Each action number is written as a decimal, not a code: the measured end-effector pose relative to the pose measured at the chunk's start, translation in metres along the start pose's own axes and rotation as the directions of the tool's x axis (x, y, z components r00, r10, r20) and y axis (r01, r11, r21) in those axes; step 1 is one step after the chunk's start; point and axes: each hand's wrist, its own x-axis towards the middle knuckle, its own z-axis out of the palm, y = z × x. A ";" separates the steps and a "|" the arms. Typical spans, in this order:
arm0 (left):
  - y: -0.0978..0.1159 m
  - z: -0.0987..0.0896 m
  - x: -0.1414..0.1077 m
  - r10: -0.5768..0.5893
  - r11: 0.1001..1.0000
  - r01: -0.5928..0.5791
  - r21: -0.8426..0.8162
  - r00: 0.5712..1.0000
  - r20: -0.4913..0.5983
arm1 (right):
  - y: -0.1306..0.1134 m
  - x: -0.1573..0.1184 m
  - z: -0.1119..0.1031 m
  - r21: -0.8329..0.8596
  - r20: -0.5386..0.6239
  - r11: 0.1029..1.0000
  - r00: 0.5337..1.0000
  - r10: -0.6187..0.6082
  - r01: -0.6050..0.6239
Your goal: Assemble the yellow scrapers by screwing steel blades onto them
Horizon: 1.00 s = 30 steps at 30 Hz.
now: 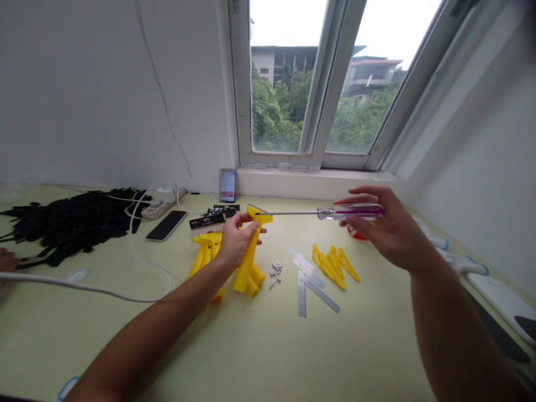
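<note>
Table (268,346) by window (329,84); left hand (238,241) grips yellow handle (249,257), right hand (387,226) holds screwdriver (324,213), tip (257,213) at handle's head (264,218)

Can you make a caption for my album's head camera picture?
The left hand holds a yellow handle while the right hand points a screwdriver at it.

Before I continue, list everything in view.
Handles: several, yellow, centre, one held
Screwdriver: 1, clear and purple, centre
Screws: pile, silver, centre
Blades: several, grey, centre
Curved pieces: several, yellow, right
Strips: heap, black, left
Phones: 2, dark, left
Power strip: 1, white, left
Cables: several, white, left
Cards: several, black, back
Unclear objects: several, red and white, right
Table: 1, pale green, beneath
Window: 1, grey, back
Another person's hand: 1, left edge
Left hand: 1, holding handle
Right hand: 1, holding screwdriver
</note>
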 end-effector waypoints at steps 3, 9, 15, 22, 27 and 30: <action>-0.001 0.001 -0.001 -0.018 1.000 0.017 0.005 1.000 0.021 | 0.000 0.000 0.000 -0.085 -0.090 0.996 0.996 0.014 -0.022; -0.001 -0.001 0.000 0.028 1.000 -0.028 -0.003 1.000 0.007 | 0.003 0.002 0.000 -0.042 0.010 0.996 0.997 0.082 -0.081; 0.004 -0.004 0.006 -0.008 1.000 0.008 -0.017 1.000 0.006 | -0.004 0.001 0.002 -0.119 -0.049 0.992 0.999 0.025 -0.030; 0.014 -0.019 0.026 0.109 0.990 -0.121 -0.071 0.983 -0.147 | 0.002 0.004 0.012 0.067 -0.303 0.991 0.944 0.134 -0.119; 0.020 -0.022 0.028 0.104 0.991 -0.116 -0.064 0.981 -0.164 | 0.036 0.010 0.050 -0.128 -0.129 0.969 0.973 0.193 -0.209; 0.020 -0.020 0.024 0.065 0.997 -0.070 -0.033 0.990 -0.129 | 0.053 0.009 0.080 -0.297 -0.002 0.931 0.975 0.220 -0.211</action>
